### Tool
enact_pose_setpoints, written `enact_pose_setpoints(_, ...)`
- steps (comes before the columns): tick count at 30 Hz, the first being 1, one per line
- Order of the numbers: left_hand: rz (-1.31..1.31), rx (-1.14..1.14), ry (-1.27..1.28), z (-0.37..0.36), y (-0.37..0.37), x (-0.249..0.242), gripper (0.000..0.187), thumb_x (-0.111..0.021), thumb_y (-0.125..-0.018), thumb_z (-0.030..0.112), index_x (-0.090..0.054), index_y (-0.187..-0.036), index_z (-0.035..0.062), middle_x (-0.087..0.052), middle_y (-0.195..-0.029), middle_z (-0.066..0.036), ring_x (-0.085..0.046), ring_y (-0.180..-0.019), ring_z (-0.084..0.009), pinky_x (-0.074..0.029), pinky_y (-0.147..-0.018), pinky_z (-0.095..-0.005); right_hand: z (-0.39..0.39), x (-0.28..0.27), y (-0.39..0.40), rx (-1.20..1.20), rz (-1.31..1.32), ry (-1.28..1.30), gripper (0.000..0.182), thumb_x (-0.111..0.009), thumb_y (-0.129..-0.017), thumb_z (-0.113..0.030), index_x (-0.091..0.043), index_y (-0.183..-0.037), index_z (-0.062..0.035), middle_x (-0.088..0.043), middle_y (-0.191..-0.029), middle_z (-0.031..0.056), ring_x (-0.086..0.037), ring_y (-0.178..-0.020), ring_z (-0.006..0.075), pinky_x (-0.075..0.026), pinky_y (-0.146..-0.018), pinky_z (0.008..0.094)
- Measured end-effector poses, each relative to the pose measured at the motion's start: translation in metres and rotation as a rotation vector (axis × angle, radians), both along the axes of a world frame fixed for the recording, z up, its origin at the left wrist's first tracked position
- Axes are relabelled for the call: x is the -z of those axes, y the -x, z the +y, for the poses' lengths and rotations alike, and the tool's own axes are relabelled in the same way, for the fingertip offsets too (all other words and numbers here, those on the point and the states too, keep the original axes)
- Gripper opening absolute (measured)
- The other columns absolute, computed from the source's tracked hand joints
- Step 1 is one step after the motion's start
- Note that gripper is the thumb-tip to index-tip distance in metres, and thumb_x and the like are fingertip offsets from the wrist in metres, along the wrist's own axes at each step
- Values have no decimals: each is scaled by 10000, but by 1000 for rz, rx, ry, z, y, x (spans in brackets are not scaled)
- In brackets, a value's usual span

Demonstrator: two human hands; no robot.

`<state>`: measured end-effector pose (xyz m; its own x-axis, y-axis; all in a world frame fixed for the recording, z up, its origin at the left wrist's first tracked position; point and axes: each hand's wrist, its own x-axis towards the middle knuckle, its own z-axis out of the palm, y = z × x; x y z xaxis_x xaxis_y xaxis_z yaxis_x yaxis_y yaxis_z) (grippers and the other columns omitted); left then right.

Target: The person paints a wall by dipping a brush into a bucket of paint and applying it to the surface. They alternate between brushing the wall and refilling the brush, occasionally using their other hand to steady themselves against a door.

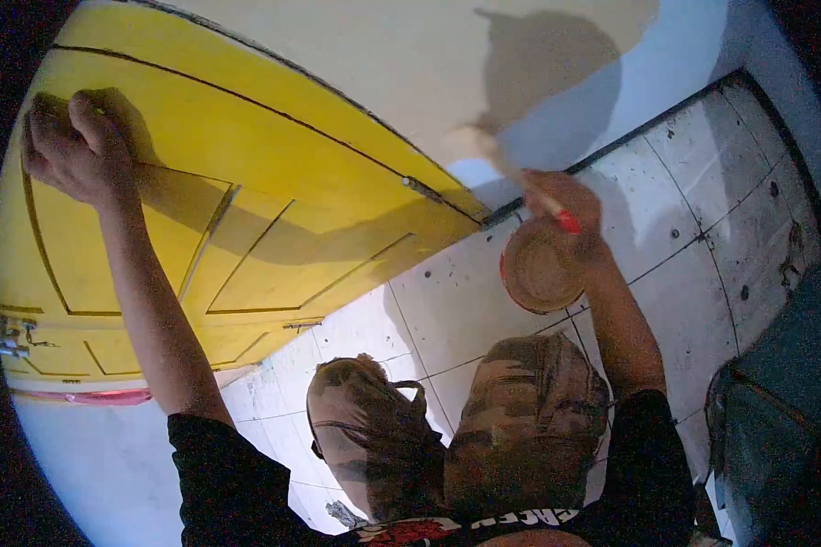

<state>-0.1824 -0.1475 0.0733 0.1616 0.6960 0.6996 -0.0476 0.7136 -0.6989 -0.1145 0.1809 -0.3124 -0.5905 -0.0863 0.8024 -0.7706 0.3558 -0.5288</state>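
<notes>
My right hand (570,196) is closed around a paintbrush (549,205) with a red-tipped handle. The brush head is smeared by motion and points up and left toward the wall. Just below this hand, overlapping my wrist in this view, is a round tub (543,269) with a red rim and a brownish inside. Far to the left, my left hand (77,146) is raised against the yellow door (274,173) with its fingers curled. I cannot tell what that hand holds, if anything.
The pale wall (374,36) above the door carries a dark shadow. White floor tiles (648,201) with dark joints and spots lie below. My knees in camouflage trousers (529,410) are bent at the bottom. A dark, greenish object (775,401) stands at the right.
</notes>
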Motion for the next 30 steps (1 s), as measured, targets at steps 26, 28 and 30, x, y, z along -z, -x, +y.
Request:
enact_pose_setpoints(26,-17,-35,-71,10,-10,3,447,-401,-897,379,-531,-1163,44,-515,-1208,-131,-435,-1130,-303,-311,-964,-414,47,-3,29,117,-202,87,195,-632,-787,-159,-646,-948,-49,-652,-925,104,-624,-827,215,-499,-715,309)
enact_pose_setpoints(28,-28,-99,-48,6,-12,0,444,-408,-899,365,-517,-1180,39,-497,-1227,-129,-415,-1142,-308,-307,-973,-417,88,9,36,324,-282,173,194,-613,-819,-145,-643,-949,-4,-655,-899,108,-622,-813,183,-491,-724,275)
enact_pose_setpoints(30,-61,-38,-96,16,-13,4,460,-417,-895,373,-495,-1204,41,-482,-1241,-130,-411,-1144,-310,-302,-980,-420,113,10,38,376,-280,254,184,-594,-835,-122,-641,-956,9,-655,-894,114,-621,-829,176,-485,-745,262)
